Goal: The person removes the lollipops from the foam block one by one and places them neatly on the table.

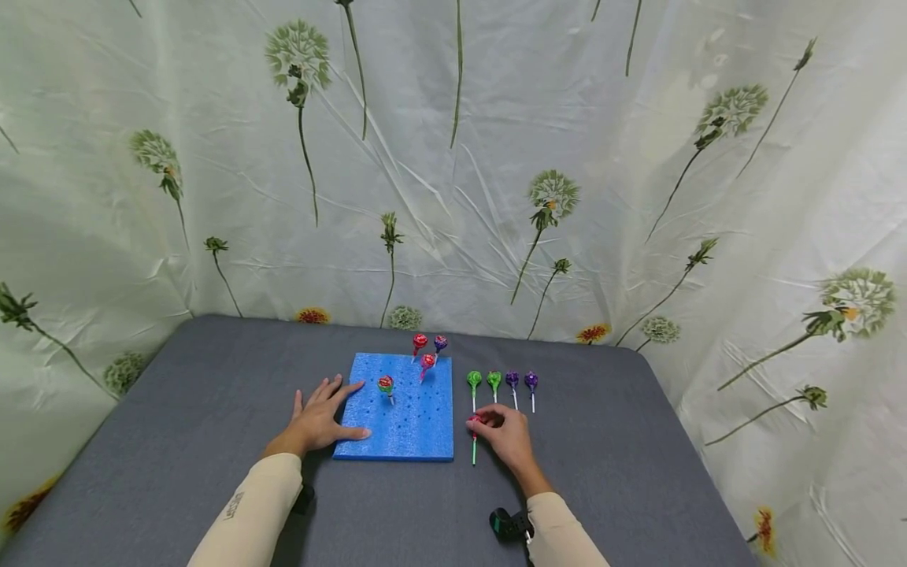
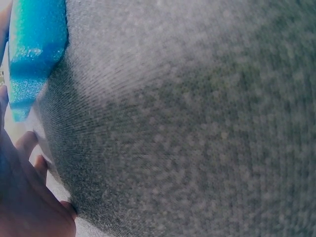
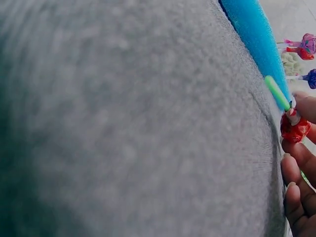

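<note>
Right hand [image 1: 506, 437]: thumb and fingers are curled in a pinch on the wrapped head of a red lollipop [image 3: 295, 129], whose light-green stick projects from the grasp toward the person. Whether the lollipop is clear of the grey table surface [image 1: 581, 465] cannot be determined. The step in hand is judged to be the pick-up of this lollipop; the next move calls for a firm pinch and a lift that avoids the adjacent pieces. Just beyond the right hand, two green lollipops [image 1: 494, 379] and two purple lollipops [image 1: 531, 380] lie in a row. Near its left side is the blue perforated foam board [image 1: 418, 442]; four standing lollipops [image 1: 386, 383] occupy it, farther out. Left hand [image 1: 316, 425]: fingers spread, thumb and index fingertip resting on the board's left margin, nothing grasped.
</note>
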### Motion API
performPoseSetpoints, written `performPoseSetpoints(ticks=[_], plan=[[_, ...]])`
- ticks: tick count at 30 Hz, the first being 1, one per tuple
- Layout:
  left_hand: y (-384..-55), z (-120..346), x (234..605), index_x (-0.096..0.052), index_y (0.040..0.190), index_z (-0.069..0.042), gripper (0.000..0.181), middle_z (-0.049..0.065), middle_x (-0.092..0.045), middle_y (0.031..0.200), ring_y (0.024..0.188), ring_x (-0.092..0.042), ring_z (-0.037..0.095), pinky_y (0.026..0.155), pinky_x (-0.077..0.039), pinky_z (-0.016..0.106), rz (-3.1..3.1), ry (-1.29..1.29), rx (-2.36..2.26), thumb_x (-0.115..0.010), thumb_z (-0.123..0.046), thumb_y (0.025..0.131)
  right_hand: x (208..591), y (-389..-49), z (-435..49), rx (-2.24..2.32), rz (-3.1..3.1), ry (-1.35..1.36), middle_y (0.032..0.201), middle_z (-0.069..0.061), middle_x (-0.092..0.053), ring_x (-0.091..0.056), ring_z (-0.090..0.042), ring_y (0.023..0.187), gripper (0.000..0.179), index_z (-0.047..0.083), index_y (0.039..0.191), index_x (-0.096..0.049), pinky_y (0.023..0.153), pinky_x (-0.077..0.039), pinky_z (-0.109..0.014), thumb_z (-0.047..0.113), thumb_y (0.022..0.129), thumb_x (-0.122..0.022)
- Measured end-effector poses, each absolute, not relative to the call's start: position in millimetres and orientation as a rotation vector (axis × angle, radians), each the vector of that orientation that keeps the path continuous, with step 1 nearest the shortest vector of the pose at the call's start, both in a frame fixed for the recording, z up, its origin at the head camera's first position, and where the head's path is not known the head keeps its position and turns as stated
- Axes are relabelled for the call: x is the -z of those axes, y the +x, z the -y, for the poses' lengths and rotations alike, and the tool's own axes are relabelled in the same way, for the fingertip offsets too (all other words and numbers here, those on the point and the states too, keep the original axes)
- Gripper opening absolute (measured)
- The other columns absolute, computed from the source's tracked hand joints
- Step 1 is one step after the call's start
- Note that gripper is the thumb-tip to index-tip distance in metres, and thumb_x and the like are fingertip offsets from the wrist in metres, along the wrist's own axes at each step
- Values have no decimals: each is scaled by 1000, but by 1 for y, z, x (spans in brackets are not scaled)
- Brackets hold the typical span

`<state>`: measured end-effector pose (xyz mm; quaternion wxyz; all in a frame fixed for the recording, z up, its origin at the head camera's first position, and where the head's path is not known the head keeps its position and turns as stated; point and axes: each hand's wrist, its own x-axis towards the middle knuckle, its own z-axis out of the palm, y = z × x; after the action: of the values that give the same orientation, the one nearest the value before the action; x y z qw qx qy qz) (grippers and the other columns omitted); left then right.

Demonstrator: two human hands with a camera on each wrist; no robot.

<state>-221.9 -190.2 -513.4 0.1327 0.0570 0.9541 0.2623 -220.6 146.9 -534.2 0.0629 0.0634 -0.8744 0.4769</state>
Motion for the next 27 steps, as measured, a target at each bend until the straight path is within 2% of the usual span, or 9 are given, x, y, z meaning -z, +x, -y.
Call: performPoseSetpoints(ticks=[17,27], plan=[[-221,190,512,-33,150,-17,102,29,-16,155,143,-5,49,106,10,70,-2752,156,-777,-73,-66,70,539,-225,-146,-1397,2694,211,73,0,-60,-48,-6,65,21,3,88,-71,57,-41,-21,15,76,-83],[-221,189,512,-33,150,-17,102,29,-16,155,142,-6,49,106,9,70,-2759,152,-765,-73,-66,70,537,-223,-147,-1438,2678,215,75,-2,-63,-49,-6,65,21,2,89,-71,59,-41,-20,9,73,-83]])
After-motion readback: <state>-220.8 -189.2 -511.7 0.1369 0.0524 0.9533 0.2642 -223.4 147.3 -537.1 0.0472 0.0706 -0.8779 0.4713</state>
